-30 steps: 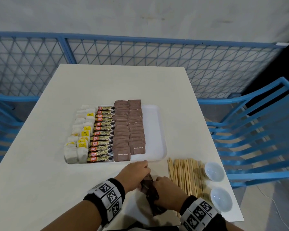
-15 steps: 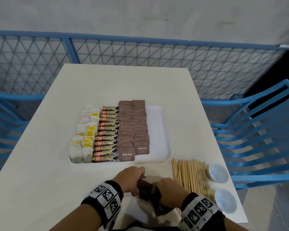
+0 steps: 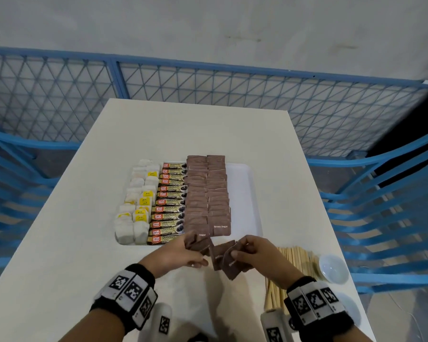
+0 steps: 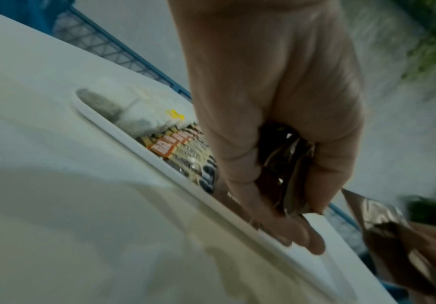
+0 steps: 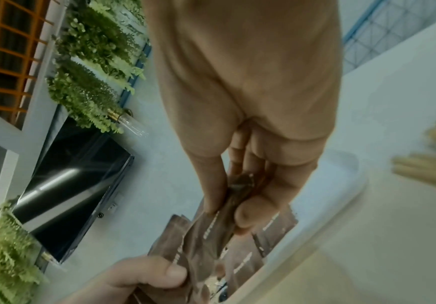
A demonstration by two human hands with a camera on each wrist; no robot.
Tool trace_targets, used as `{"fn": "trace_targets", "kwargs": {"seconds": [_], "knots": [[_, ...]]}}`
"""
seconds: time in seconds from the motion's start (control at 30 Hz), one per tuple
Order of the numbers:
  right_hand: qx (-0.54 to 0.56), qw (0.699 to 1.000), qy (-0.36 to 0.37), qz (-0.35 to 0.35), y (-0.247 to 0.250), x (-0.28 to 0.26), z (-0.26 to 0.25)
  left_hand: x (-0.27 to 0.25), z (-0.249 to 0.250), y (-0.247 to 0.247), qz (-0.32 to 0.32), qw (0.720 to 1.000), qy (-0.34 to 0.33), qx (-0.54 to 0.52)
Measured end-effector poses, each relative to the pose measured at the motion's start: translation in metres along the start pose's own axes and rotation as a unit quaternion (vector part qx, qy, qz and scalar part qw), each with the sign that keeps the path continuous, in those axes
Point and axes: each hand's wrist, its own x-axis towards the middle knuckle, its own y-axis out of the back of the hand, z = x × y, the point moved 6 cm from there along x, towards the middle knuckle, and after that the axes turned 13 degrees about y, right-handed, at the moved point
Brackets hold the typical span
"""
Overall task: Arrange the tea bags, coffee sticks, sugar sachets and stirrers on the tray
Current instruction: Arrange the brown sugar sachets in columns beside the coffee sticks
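Observation:
A white tray point(image 3: 245, 193) holds rows of tea bags point(image 3: 136, 206), coffee sticks point(image 3: 169, 201) and brown sugar sachets point(image 3: 208, 193). Just in front of the tray's near edge, my left hand point(image 3: 183, 253) grips a small bunch of brown sugar sachets point(image 3: 198, 243), also seen in the left wrist view as sachets point(image 4: 289, 174) between curled fingers. My right hand point(image 3: 255, 253) pinches several more brown sachets point(image 3: 229, 261), fanned out; the right wrist view shows these sachets point(image 5: 211, 226) between thumb and fingers. Wooden stirrers point(image 3: 297, 257) lie on the table to the right.
Two small white bowls sit at the table's right edge, one point(image 3: 332, 267) beside the stirrers. The tray's right strip point(image 3: 242, 211) is bare. Blue chairs point(image 3: 386, 208) flank the table and a blue mesh fence point(image 3: 208, 80) stands behind it.
Both hands have lifted from the table's near edge toward the tray and moved apart, splitting the bunch of brown sachets between them.

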Motion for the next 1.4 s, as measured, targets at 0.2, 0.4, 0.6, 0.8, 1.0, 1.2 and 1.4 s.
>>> {"fn": "trace_targets", "kwargs": {"seconds": [0.2, 0.4, 0.6, 0.8, 1.0, 1.2, 1.4], "knots": [[0.103, 0.995, 0.015, 0.012, -0.019, 0.017, -0.016, -0.012, 0.01, 0.013, -0.028, 0.994, -0.021, -0.106], [0.103, 0.994, 0.04, -0.013, -0.041, 0.03, -0.021, -0.023, 0.012, 0.023, 0.009, 0.992, -0.063, -0.11], [0.096, 0.995, 0.036, 0.007, -0.032, 0.038, -0.02, -0.029, -0.003, 0.047, 0.074, 0.982, -0.07, -0.158], [-0.037, 0.985, 0.005, 0.168, 0.015, 0.051, 0.01, -0.037, -0.021, 0.08, 0.149, 0.97, -0.079, -0.175], [-0.111, 0.985, -0.006, 0.133, 0.004, 0.062, 0.021, -0.037, -0.03, 0.099, 0.189, 0.966, -0.079, -0.16], [-0.2, 0.969, 0.035, 0.143, -0.005, 0.07, 0.016, -0.033, -0.028, 0.092, 0.185, 0.968, -0.076, -0.153], [-0.299, 0.937, 0.078, 0.16, -0.007, 0.071, 0.011, -0.027, -0.021, 0.077, 0.156, 0.974, -0.067, -0.153]]}}
